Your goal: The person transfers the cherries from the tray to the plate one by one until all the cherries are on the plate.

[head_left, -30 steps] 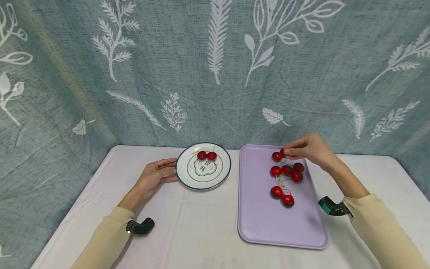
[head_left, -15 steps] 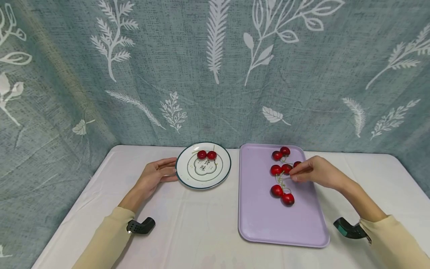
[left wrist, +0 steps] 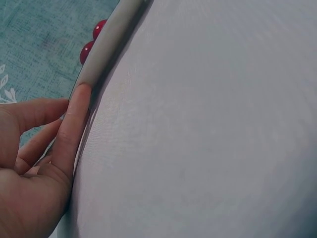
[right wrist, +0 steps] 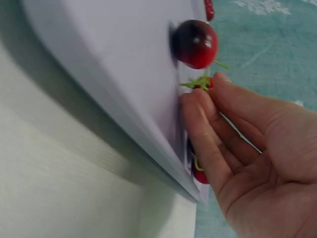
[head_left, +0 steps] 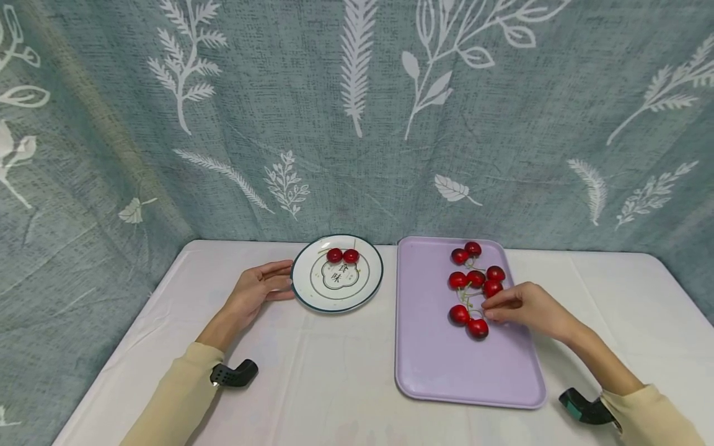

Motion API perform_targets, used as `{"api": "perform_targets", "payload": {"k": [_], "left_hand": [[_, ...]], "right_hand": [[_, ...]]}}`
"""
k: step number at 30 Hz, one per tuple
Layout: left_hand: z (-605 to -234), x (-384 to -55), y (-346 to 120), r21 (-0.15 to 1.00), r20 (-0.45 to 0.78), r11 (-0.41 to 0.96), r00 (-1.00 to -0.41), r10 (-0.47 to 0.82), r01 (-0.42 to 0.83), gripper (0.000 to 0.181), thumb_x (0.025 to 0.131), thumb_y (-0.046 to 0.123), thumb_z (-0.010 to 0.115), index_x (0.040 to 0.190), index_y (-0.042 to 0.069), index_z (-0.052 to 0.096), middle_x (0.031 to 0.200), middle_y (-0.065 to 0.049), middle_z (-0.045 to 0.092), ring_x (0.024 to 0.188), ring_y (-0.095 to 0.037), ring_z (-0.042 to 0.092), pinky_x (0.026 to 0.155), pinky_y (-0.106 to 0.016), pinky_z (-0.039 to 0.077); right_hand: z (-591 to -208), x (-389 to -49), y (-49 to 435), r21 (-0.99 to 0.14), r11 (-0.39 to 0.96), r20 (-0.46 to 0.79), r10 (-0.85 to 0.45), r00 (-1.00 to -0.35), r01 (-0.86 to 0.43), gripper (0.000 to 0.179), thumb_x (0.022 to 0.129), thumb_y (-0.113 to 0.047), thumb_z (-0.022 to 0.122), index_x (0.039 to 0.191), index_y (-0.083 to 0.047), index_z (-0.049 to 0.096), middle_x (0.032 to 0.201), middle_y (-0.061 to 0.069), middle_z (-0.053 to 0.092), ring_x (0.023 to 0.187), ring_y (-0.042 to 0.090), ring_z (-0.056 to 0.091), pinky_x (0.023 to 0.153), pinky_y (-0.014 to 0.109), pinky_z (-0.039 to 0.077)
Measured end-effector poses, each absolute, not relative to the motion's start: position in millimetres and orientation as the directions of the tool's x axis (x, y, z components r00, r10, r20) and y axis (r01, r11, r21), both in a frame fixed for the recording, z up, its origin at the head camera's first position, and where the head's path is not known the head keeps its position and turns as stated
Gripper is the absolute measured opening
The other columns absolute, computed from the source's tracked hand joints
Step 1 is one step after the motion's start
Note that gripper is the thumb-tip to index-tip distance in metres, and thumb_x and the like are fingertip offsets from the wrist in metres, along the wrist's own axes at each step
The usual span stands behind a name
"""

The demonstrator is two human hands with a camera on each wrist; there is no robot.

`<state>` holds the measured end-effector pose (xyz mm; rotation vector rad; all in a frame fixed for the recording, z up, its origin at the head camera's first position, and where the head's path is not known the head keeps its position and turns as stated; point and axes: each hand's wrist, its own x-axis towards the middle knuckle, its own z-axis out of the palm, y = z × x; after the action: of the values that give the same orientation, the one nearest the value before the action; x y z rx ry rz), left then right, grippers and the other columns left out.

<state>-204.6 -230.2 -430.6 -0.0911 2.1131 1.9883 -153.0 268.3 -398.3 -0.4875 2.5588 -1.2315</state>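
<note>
See on the tabletop (head_left: pixel 334 371) a purple tray (head_left: pixel 446 371), a plate (head_left: pixel 340 298) touched at one side by the straight-fingered left hand (head_left: pixel 256 289), and the right hand (head_left: pixel 530 306) (cannot tell whether pinching) at stems (right wrist: pixel 199 83) among the tray's eight cherries (head_left: pixel 477 329).

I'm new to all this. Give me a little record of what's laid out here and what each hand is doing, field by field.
Plate: white with a dark rim
On the plate: two red cherries
Tray: purple, rectangular
On the tray: eight red cherries, with green stems
Left hand: fingers touching the plate's rim
Right hand: fingertips over the tray, at the stems; a firm grip can't be confirmed
Surface: white cloth
Backdrop: blue-green fabric, white leaf prints
</note>
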Motion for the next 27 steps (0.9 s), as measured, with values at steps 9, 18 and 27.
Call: {"api": "perform_targets", "payload": {"k": [9,18,27], "left_hand": [[-430.9,-204.8,-229.3,0.979,-0.201,0.067,-0.973,0.117,-0.194,0.053,0.093,-0.005,0.056,0.144,-0.007,0.040,0.142,-0.029,0.044,0.095,-0.012,0.068,0.086,-0.033,0.061],[-432.1,-202.8,-229.7,0.981,-0.189,0.068,-0.975,0.120,-0.182,0.053,0.093,-0.006,0.056,0.144,-0.007,0.040,0.142,-0.029,0.043,0.096,-0.013,0.068,0.086,-0.033,0.060],[-432.2,-203.4,-229.8,0.981,-0.187,0.075,-0.976,0.111,-0.180,0.054,0.093,-0.006,0.056,0.144,-0.007,0.041,0.142,-0.029,0.044,0.096,-0.013,0.068,0.086,-0.033,0.061]], "right_hand": [[-407.7,-153.9,260.0,-0.779,0.574,0.001,-0.398,-0.917,-0.250,0.022,0.083,-0.008,0.077,0.102,0.004,0.075,0.099,0.015,0.074,0.083,0.000,0.067,0.064,0.018,0.059],[-414.3,-153.0,254.2,-0.761,0.591,0.044,-0.365,-0.930,-0.268,0.014,0.082,-0.007,0.077,0.096,-0.002,0.078,0.093,0.008,0.075,0.081,0.001,0.065,0.063,0.018,0.058],[-404.4,-152.3,254.7,-0.791,0.599,-0.052,-0.272,-0.961,-0.127,0.021,0.084,-0.013,0.077,0.102,-0.002,0.077,0.099,0.010,0.074,0.084,0.004,0.067,0.069,0.018,0.059]]}}
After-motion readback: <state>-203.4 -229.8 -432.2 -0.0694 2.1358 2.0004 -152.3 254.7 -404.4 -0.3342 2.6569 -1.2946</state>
